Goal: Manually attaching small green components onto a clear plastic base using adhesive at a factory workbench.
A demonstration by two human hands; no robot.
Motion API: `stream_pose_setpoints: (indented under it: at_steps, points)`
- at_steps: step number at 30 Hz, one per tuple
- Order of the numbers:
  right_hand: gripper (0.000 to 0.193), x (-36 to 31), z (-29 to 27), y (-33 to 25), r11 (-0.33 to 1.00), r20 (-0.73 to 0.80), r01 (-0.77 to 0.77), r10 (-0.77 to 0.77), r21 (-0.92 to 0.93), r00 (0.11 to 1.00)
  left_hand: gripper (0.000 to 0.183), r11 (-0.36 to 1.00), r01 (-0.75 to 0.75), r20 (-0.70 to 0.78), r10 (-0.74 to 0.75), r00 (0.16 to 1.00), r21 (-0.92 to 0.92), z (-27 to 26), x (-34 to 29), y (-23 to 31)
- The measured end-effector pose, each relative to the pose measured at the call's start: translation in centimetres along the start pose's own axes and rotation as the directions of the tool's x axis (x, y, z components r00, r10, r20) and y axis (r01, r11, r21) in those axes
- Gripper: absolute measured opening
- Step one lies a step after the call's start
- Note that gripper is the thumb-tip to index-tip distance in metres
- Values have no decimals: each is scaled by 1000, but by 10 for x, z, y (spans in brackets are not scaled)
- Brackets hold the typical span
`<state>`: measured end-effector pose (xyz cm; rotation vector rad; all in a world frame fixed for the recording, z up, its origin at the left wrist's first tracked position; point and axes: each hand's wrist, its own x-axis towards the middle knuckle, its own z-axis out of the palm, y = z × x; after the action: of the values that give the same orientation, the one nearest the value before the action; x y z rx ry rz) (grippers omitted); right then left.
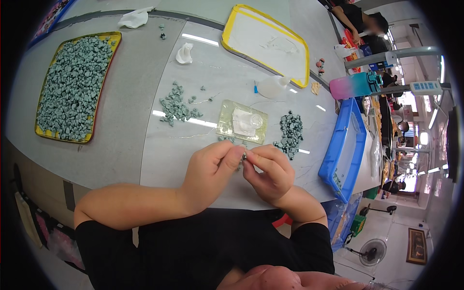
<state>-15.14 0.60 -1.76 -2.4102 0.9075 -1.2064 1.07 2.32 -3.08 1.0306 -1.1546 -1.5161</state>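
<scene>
Black-shirted person (203, 246) closest to me, bent over the tabletop (128, 96), both forearms bare. Landmark for these notes: the pale green square pad (225, 126). Left hand (210, 166) and right hand (269, 171) meet just on its near side, fingertips nearly touching. Each grip is pinched together on one dark piece (244, 156); it is tiny and mostly covered by the fingers, so from where I stand its shape is hard to make out. Few pale green stones lie along the pad's near edge, by the fingers. On the pad: folded white paper (238, 126), small clear glass cup (252, 122) on it. Left of the pad, loose pale stones (175, 106); right, a darker heap (291, 135). Just beyond it, white squeeze bottle (273, 87), blue tip. Farther beyond, yellow-edged white tray (251, 31). Well left of the pad, another yellow-edged tray (118, 36), heaped with green stones (75, 87). Well right, blue bin (345, 140), few stones inside; past its far end, pink-and-teal drinking bottle (355, 85).
</scene>
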Motion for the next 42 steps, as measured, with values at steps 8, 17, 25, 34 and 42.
stream_pose_setpoints:
  at_steps: [8, 17, 25, 34, 42]
  points:
    - [28, 2, 3, -1, 992, -16, -118, 118, -47, 993, 21, 957, 205, 192, -166, 967, -206, -9, -1, 2]
    - [30, 3, -1, -5, 985, -25, -162, 161, -66, 987, 17, 975, 157, 229, -119, 966, -159, -11, -2, 3]
    - [29, 2, -2, 0, 990, -30, -135, 136, 31, 990, 19, 987, 82, 169, -58, 984, -141, -6, -3, 1]
    - [28, 2, -1, 7, 997, -53, -73, 75, 34, 996, 19, 983, 110, 173, -84, 981, -145, -3, 1, -1]
    - [28, 1, -1, 9, 997, -52, -72, 74, 33, 996, 19, 982, 122, 173, -96, 980, -145, -2, 3, -4]
